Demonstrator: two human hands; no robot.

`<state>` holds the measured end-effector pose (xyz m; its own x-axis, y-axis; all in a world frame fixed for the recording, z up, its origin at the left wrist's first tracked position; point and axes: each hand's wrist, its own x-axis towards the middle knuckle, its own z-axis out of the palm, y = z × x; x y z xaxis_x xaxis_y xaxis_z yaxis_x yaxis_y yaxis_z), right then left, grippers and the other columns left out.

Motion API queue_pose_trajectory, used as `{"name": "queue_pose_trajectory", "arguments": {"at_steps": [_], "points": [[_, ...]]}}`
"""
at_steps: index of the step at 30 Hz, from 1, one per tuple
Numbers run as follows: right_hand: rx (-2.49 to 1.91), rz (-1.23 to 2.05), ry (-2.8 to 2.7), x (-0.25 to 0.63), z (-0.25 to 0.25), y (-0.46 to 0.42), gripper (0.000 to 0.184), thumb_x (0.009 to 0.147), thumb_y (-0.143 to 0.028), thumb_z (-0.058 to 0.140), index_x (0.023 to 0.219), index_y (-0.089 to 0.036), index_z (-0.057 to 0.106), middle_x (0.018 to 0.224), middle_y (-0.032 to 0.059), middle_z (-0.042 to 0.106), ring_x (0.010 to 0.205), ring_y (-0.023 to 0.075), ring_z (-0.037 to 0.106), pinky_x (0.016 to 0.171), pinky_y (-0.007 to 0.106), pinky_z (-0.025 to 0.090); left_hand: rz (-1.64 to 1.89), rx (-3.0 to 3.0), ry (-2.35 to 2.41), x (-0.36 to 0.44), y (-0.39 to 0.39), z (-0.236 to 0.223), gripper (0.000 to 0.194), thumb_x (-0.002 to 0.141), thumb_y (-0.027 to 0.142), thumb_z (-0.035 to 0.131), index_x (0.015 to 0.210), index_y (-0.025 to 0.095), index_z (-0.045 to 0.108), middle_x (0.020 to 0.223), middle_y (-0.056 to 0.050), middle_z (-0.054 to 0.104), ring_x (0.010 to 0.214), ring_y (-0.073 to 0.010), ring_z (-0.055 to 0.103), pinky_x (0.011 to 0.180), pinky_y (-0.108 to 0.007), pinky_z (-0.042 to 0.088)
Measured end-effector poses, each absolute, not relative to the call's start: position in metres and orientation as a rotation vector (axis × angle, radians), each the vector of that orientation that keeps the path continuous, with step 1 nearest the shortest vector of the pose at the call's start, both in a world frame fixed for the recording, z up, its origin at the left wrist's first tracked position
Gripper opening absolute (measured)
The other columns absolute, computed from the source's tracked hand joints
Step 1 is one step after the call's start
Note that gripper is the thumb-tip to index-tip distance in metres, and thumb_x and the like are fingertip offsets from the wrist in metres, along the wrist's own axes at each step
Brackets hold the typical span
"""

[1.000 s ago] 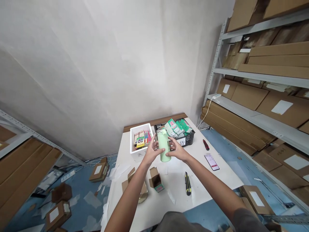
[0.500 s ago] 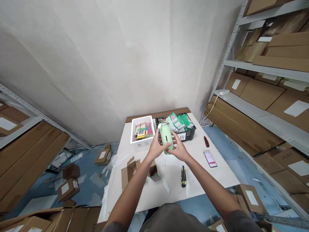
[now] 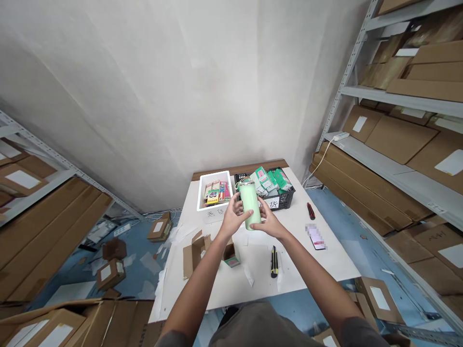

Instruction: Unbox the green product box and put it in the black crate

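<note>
I hold a light green bottle (image 3: 249, 205) upright above a white table (image 3: 314, 270). My left hand (image 3: 233, 219) grips its left side and my right hand (image 3: 269, 221) wraps its lower right side. Below the bottle sits a small open carton with a green side (image 3: 230, 254). An opened brown cardboard box (image 3: 193, 250) lies to the left of it.
A white bin (image 3: 213, 193) of colourful packs and a black crate (image 3: 280, 198) of green boxes stand at the table's far edge. A yellow-black cutter (image 3: 274, 261), a red pen (image 3: 310, 210) and a phone (image 3: 316, 237) lie to the right. Shelves of cartons flank both sides.
The bottle has been turned in my hands; the dark strip seen on its side half a second ago no longer faces me. The view has drifted slightly left and down.
</note>
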<state>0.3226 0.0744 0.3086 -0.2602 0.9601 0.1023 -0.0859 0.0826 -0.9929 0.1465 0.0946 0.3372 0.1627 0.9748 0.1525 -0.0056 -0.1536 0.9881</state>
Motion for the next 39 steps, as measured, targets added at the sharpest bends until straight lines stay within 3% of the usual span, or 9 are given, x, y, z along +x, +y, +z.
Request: {"name": "queue_pose_trajectory", "arguments": {"at_steps": [4, 9, 13, 18, 22, 26, 30, 35, 39], "points": [[-0.973, 1.299, -1.374, 0.319, 0.305, 0.072, 0.120, 0.065, -0.029, 0.089, 0.164, -0.037, 0.022, 0.138, 0.0103, 0.058, 0.115, 0.0273, 0.063, 0.093, 0.044, 0.057, 1.152, 1.464, 1.093, 0.145, 0.090, 0.341, 0.110, 0.071, 0.042, 0.090, 0.160, 0.031, 0.028, 0.142, -0.015, 0.057, 0.116, -0.0278, 0.064, 0.088, -0.040, 0.058], [-0.903, 1.357, -1.372, 0.318, 0.310, 0.066, 0.123, 0.067, -0.030, 0.089, 0.165, -0.039, 0.016, 0.143, 0.0106, 0.055, 0.119, 0.0276, 0.063, 0.095, 0.043, 0.056, 1.147, 1.491, 1.057, 0.143, 0.084, 0.345, 0.114, 0.073, 0.041, 0.089, 0.163, 0.034, 0.020, 0.133, -0.012, 0.061, 0.108, -0.0255, 0.068, 0.085, -0.038, 0.059], [-0.991, 1.292, -1.344, 0.319, 0.316, 0.059, 0.124, 0.063, -0.028, 0.090, 0.165, -0.038, 0.018, 0.139, 0.0102, 0.058, 0.112, 0.0283, 0.065, 0.090, 0.044, 0.057, 1.079, 1.592, 1.068, 0.144, 0.085, 0.345, 0.111, 0.073, 0.045, 0.088, 0.163, 0.030, 0.025, 0.135, -0.013, 0.061, 0.113, -0.0275, 0.066, 0.087, -0.039, 0.058], [-1.052, 1.181, -1.401, 0.319, 0.316, 0.052, 0.119, 0.066, -0.029, 0.088, 0.164, -0.038, 0.022, 0.142, 0.0106, 0.056, 0.113, 0.0276, 0.064, 0.091, 0.043, 0.057, 1.164, 1.482, 1.088, 0.147, 0.084, 0.347, 0.110, 0.071, 0.043, 0.089, 0.161, 0.030, 0.027, 0.124, -0.010, 0.067, 0.101, -0.0241, 0.070, 0.085, -0.038, 0.059], [-1.093, 1.172, -1.412, 0.317, 0.315, 0.050, 0.118, 0.067, -0.029, 0.086, 0.165, -0.037, 0.020, 0.136, 0.0104, 0.059, 0.106, 0.0269, 0.065, 0.088, 0.043, 0.058, 1.137, 1.475, 1.050, 0.145, 0.080, 0.348, 0.103, 0.070, 0.041, 0.090, 0.157, 0.028, 0.036, 0.136, -0.013, 0.062, 0.113, -0.0273, 0.066, 0.090, -0.041, 0.058], [-1.099, 1.165, -1.427, 0.312, 0.309, 0.048, 0.118, 0.067, -0.031, 0.088, 0.164, -0.040, 0.021, 0.138, 0.0092, 0.058, 0.109, 0.0264, 0.064, 0.089, 0.042, 0.058, 1.160, 1.443, 1.104, 0.142, 0.079, 0.346, 0.115, 0.067, 0.037, 0.092, 0.162, 0.030, 0.027, 0.138, -0.014, 0.060, 0.114, -0.0288, 0.066, 0.089, -0.042, 0.059], [-1.033, 1.305, -1.381, 0.308, 0.301, 0.049, 0.116, 0.067, -0.031, 0.087, 0.163, -0.037, 0.022, 0.131, 0.0088, 0.061, 0.102, 0.0238, 0.066, 0.085, 0.040, 0.058, 1.147, 1.365, 0.914, 0.137, 0.077, 0.342, 0.112, 0.072, 0.038, 0.089, 0.163, 0.032, 0.023, 0.144, -0.014, 0.058, 0.126, -0.0302, 0.062, 0.097, -0.042, 0.057], [-1.119, 1.234, -1.388, 0.302, 0.297, 0.049, 0.114, 0.064, -0.031, 0.090, 0.161, -0.037, 0.029, 0.128, 0.0075, 0.062, 0.100, 0.0241, 0.066, 0.086, 0.041, 0.057, 1.195, 1.349, 1.058, 0.133, 0.077, 0.336, 0.125, 0.065, 0.037, 0.094, 0.165, 0.031, 0.019, 0.147, -0.016, 0.056, 0.127, -0.0319, 0.059, 0.093, -0.042, 0.059], [-0.988, 1.355, -1.390, 0.301, 0.297, 0.049, 0.116, 0.066, -0.032, 0.089, 0.162, -0.035, 0.025, 0.131, 0.0088, 0.059, 0.108, 0.0250, 0.065, 0.092, 0.042, 0.056, 1.150, 1.337, 0.907, 0.126, 0.082, 0.333, 0.119, 0.074, 0.042, 0.088, 0.166, 0.034, 0.013, 0.146, -0.014, 0.058, 0.129, -0.0301, 0.061, 0.099, -0.044, 0.057]]}}
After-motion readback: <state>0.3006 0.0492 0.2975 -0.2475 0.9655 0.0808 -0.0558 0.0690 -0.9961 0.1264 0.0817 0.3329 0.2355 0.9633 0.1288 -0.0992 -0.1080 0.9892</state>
